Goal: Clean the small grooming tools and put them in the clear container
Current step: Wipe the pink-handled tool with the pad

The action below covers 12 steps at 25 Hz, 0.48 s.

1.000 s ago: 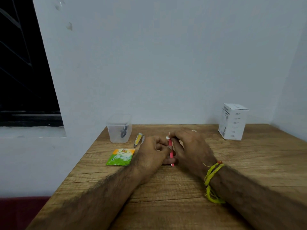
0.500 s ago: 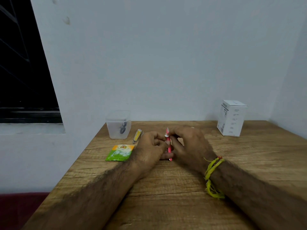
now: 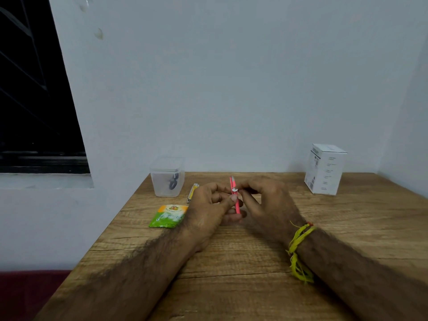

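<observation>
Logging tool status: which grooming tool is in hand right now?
The pink tweezers, upright between both hands. The yellow nail clipper lies untouched on the table, and a dark tool already sits in the clear container.

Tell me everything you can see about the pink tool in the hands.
The pink tool is thin, stick-like and bright pink, seemingly plastic, with a paler tip at the top. It stands nearly upright above the wooden table, between both hands. The left hand holds its lower half, thumb against the shaft. The right hand pinches a small white wad against its upper part. Its lower end is partly hidden by fingers. What kind of tool it is cannot be told.
</observation>
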### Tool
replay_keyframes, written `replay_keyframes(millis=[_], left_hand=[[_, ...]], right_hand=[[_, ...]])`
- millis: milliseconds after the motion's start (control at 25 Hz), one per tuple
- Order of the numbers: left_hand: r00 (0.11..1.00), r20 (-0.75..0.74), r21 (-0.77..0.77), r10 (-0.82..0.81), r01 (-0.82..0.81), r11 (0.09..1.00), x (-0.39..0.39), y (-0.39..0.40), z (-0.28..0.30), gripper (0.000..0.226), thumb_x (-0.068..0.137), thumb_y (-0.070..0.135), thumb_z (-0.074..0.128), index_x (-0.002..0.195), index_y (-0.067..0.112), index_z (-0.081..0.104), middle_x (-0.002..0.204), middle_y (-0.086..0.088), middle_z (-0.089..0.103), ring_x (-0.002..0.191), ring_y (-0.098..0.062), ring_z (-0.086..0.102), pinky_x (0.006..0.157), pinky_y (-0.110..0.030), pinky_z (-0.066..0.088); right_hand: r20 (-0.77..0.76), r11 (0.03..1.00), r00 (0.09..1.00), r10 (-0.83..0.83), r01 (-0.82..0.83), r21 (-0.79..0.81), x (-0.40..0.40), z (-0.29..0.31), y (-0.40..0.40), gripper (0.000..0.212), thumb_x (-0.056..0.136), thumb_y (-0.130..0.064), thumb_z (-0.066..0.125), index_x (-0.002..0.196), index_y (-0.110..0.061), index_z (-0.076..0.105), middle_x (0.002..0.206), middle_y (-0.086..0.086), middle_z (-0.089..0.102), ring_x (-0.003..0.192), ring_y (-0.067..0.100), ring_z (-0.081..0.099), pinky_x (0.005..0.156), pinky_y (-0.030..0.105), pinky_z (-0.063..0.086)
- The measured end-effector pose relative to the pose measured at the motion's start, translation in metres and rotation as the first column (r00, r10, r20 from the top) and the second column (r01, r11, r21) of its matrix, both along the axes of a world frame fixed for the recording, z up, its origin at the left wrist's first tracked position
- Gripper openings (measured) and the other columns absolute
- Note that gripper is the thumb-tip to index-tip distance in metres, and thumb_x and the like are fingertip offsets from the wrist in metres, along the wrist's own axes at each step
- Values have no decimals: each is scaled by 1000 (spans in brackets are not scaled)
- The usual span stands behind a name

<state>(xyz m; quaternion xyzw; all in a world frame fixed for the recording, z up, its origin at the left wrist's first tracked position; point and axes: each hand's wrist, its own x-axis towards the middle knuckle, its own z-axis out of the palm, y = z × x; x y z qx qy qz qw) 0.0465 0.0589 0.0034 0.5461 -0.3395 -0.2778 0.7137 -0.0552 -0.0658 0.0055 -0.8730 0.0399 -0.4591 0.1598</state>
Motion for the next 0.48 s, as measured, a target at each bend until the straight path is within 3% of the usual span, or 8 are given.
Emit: replay_keyframes(millis=[160, 320, 480], left_hand=[[1000, 14, -61, -6, 6, 998, -3, 1, 2, 24, 93, -7, 63, 117, -4, 58, 83, -19, 74, 71, -23, 75, 61, -28, 61], [999, 49, -8, 19, -19, 1000, -4, 4, 7, 29, 103, 25, 54, 112, -1, 62, 87, -21, 75, 68, -27, 75, 59, -29, 61], [991, 99, 62, 93, -99, 993, 3, 8, 9, 32, 104, 25, 54, 108, -6, 60, 72, -17, 74, 58, -24, 73, 50, -27, 58]], right_hand=[[-4, 999, 1000, 13, -13, -32, -1, 3, 3, 19, 88, -14, 64, 102, -18, 77, 91, -8, 74, 86, 7, 67, 78, 33, 55], [-12, 996, 1000, 27, -28, -84, -2, 5, 2, 19, 87, -12, 65, 100, -19, 77, 88, -8, 75, 82, 9, 68, 75, 33, 54], [-90, 985, 994, 59, -73, -157, -1, 3, 4, 15, 86, -16, 66, 96, -18, 77, 87, -7, 75, 80, 11, 68, 74, 36, 54]])
